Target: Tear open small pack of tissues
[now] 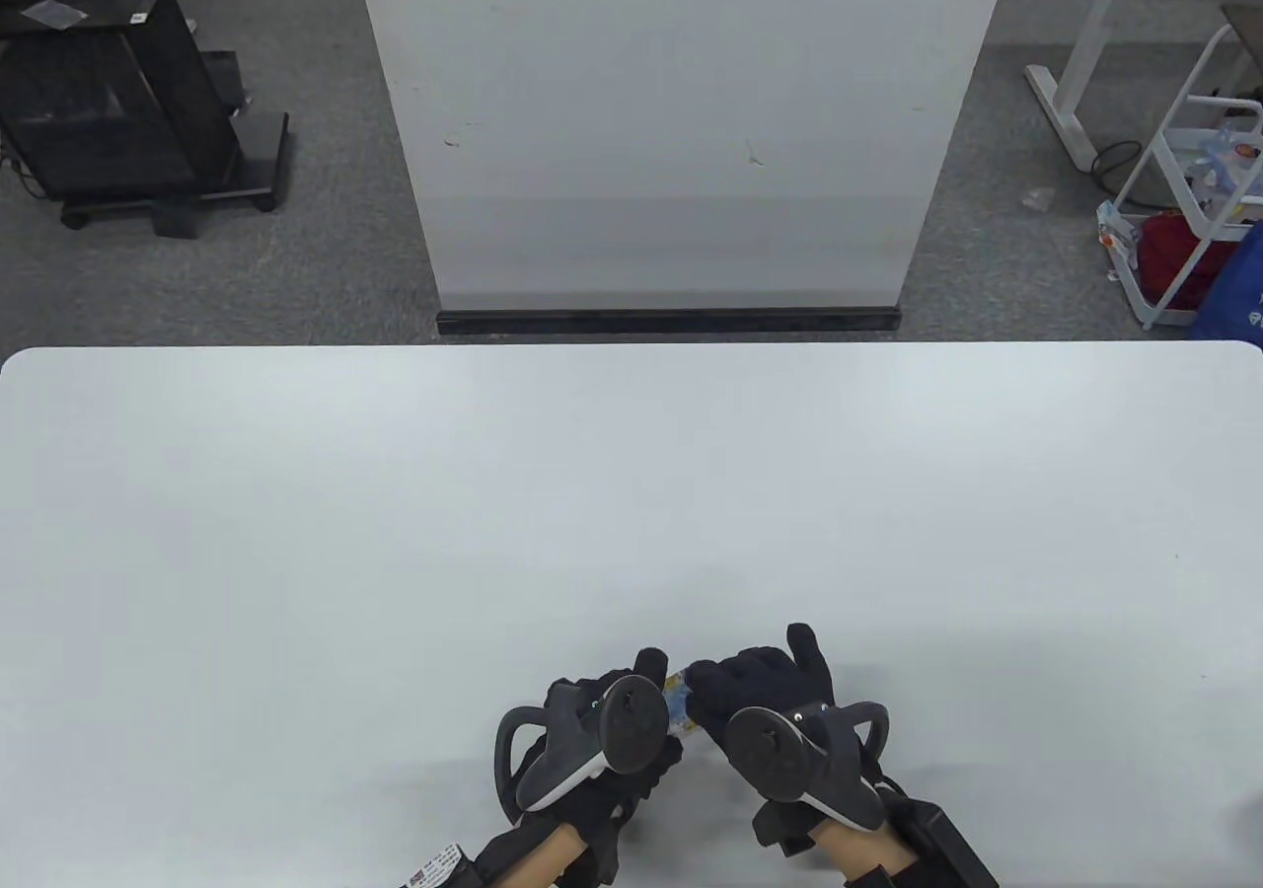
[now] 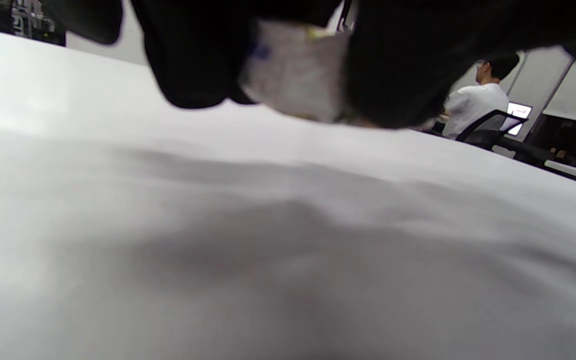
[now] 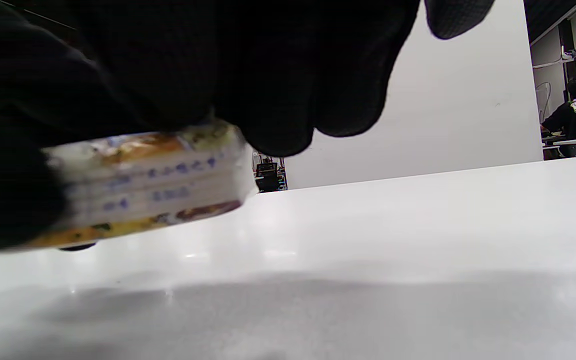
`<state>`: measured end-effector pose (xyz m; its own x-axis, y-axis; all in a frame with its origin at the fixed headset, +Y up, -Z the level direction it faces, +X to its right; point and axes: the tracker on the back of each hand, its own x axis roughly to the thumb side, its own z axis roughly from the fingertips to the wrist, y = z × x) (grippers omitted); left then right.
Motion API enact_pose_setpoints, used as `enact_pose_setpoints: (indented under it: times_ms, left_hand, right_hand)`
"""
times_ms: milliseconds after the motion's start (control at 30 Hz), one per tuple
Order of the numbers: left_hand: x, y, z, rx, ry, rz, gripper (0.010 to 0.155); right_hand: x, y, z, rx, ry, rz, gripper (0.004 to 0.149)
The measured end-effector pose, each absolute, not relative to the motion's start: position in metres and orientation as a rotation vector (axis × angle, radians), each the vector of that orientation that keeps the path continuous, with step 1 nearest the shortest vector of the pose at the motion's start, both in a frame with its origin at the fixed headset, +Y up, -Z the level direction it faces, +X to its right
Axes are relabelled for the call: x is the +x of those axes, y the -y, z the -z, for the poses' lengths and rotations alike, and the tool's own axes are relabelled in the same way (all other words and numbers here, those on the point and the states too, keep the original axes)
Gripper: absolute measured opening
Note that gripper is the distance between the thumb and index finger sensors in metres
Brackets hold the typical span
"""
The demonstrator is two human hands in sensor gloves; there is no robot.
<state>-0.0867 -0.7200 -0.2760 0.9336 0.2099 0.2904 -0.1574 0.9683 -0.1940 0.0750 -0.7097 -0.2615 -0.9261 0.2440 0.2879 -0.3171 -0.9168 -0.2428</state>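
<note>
A small tissue pack (image 1: 679,703) with blue and yellow print is held between both hands just above the white table (image 1: 631,493), near its front edge. My left hand (image 1: 631,720) grips its left end and my right hand (image 1: 735,696) grips its right end. In the left wrist view the pack (image 2: 295,75) shows pale between black gloved fingers (image 2: 193,60). In the right wrist view the pack (image 3: 148,190) lies flat under my right fingers (image 3: 278,85), its side with blue lettering showing. Most of the pack is hidden by the gloves in the table view.
A white partition panel (image 1: 681,128) stands beyond the table's far edge. A black cart (image 1: 128,109) is on the floor at the far left, a white wire rack (image 1: 1194,197) at the far right. People sit in the background of the wrist views.
</note>
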Motion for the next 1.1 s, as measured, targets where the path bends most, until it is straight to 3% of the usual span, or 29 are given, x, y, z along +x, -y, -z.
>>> enact_pose_setpoints:
  times_ms: [333,567,700,900,1100]
  left_hand:
    - [-0.093,0.72,0.28,-0.177,0.29,-0.212,0.079]
    - [-0.124,0.713,0.292,-0.152,0.2,-0.245,0.079]
    - [-0.158,0.706,0.303,-0.107,0.074,-0.268,0.078]
    - [-0.207,0.701,0.318,-0.025,-0.12,-0.219,0.078]
    - [-0.245,0.709,0.328,-0.04,-0.31,-0.203,0.079]
  right_hand:
    - [0.088,0.71,0.268,0.257,0.386,-2.738,0.041]
    - [0.101,0.714,0.273,0.203,0.322,-2.843,0.071]
    - [0.101,0.72,0.275,0.219,0.222,-2.892,0.081]
    - [0.1,0.724,0.276,0.234,0.115,-2.939,0.083]
    - [0.103,0.723,0.278,0.22,0.094,-2.932,0.082]
